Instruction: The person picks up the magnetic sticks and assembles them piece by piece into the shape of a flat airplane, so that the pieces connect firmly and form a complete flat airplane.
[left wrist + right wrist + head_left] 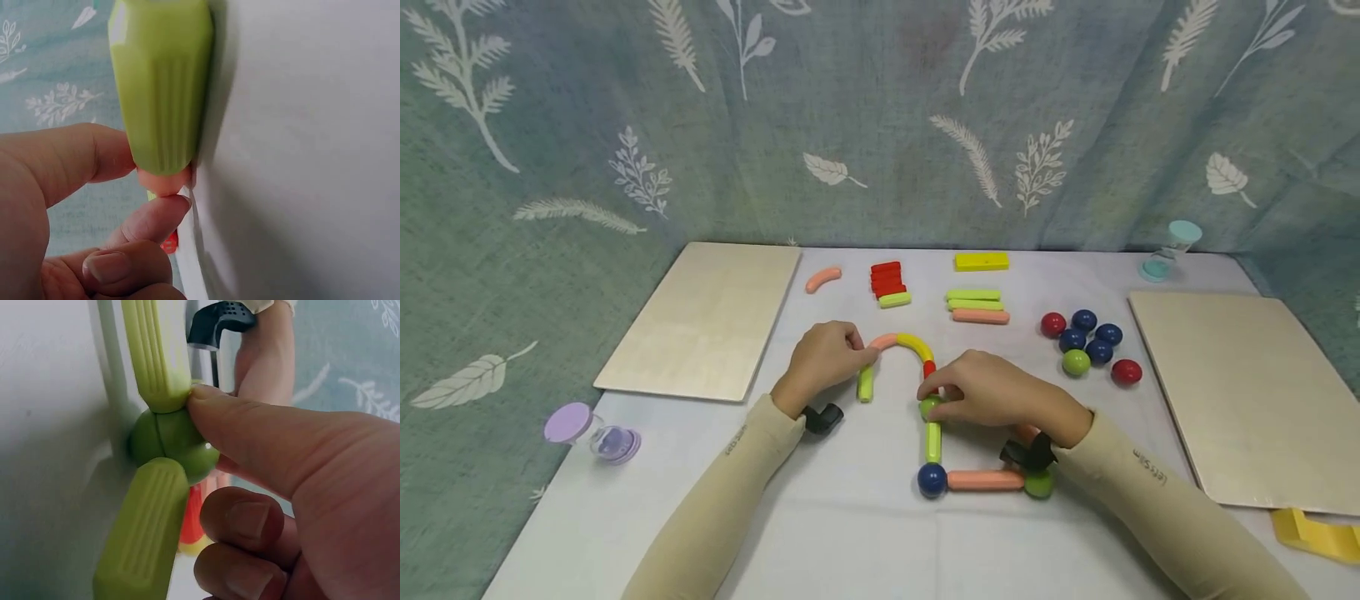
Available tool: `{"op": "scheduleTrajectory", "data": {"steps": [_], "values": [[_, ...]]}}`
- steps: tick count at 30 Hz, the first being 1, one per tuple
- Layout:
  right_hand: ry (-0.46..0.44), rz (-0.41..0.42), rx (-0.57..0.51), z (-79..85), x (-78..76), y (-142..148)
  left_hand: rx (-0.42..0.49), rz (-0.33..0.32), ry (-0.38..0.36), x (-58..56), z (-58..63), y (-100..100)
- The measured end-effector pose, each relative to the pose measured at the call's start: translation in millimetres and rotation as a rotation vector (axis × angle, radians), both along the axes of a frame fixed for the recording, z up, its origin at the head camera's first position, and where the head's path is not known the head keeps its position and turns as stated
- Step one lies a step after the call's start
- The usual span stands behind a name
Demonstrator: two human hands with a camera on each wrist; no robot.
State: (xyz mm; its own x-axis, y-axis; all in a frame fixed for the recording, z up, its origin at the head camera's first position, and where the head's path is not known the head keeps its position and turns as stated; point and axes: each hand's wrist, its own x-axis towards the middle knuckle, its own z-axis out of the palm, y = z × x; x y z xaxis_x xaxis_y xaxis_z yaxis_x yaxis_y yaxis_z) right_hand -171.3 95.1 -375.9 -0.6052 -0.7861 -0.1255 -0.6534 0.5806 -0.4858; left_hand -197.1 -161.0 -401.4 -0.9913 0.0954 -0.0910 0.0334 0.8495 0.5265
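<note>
Right now, the left fingers [829, 362] are pinching one coral curve [886, 341] by its end, left of the green ball [930, 407]. One lime stick [866, 386] is lying just on their near side, its long axis running toward the person, the left hand being nearer. The right fingers [992, 387] are clamping that green ball. Beyond it, rightward, four blue balls [1072, 339], two red balls [1126, 372] and one spare green ball [1076, 362] are sitting on the desk [820, 533].

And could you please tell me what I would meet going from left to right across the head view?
Lilac hourglass, left pale board, left hand, yellow curved rod, right hand, four loose dark blue balls, right pale board.
</note>
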Motion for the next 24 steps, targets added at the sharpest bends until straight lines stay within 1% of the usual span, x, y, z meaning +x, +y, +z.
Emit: {"op": "scheduleTrajectory", "data": {"steps": [7,13,18,21,24], "values": [[-0.036,-0.012,-0.035,-3.2,-14.1,11,0.013,0.004,0.004,-19.4,-3.0,13],[-0.034,-0.037,-0.04,-9.1,-20.9,19,0.037,-0.003,-0.012,-27.0,-8.0,20],[0.022,-0.044,-0.073,-12.6,-18.1,27,0.039,0.019,-0.026,-28.5,-9.2,21],[0.051,-0.093,-0.085,-8.0,-11.4,38,0.047,0.009,-0.015,-27.3,-7.6,19],[0.062,-0.178,-0.073,0.4,-2.3,56,0.035,-0.021,0.012,-23.8,-5.1,13]]}}
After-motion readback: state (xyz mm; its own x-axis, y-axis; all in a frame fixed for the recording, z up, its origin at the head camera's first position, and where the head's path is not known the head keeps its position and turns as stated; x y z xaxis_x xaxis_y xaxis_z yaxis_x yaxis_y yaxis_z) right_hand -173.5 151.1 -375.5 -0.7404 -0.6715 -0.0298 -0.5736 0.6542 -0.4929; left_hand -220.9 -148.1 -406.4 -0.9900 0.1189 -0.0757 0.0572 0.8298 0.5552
